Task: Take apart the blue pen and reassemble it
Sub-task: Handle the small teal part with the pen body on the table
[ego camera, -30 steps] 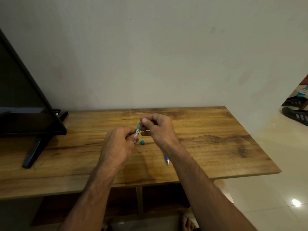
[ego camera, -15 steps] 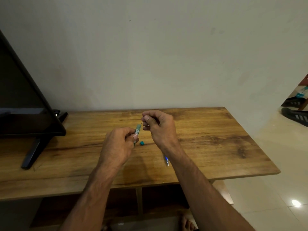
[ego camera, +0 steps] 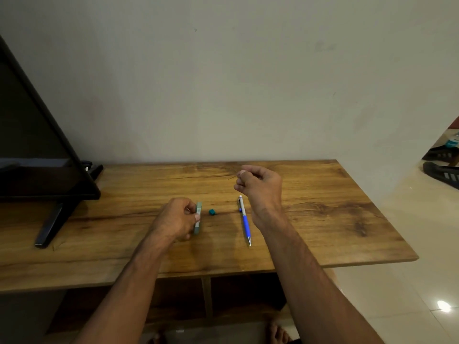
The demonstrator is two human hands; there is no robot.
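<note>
A blue and silver pen (ego camera: pixel 245 219) lies whole on the wooden table (ego camera: pixel 323 207), tip toward me, between my two hands. My left hand (ego camera: pixel 173 219) grips a slim grey-green case (ego camera: pixel 198 217) held upright just above the table. A small teal cap (ego camera: pixel 211 212) rests on the wood just right of that case. My right hand (ego camera: pixel 260 187) hovers above and behind the pen, with finger and thumb pinching a very thin dark rod (ego camera: pixel 232 178) that pokes out to the left.
A black flat screen (ego camera: pixel 37 157) stands at the table's left end, one stand foot (ego camera: pixel 49 227) reaching toward the front. The wall runs along the table's back edge. Tiled floor and dark sandals (ego camera: pixel 442 175) are to the right. My feet show below the table.
My hands have come apart. The right hand drew the thin rod up and to the right, away from the case. The left hand sank leftward with the case, and the pen now shows in full.
</note>
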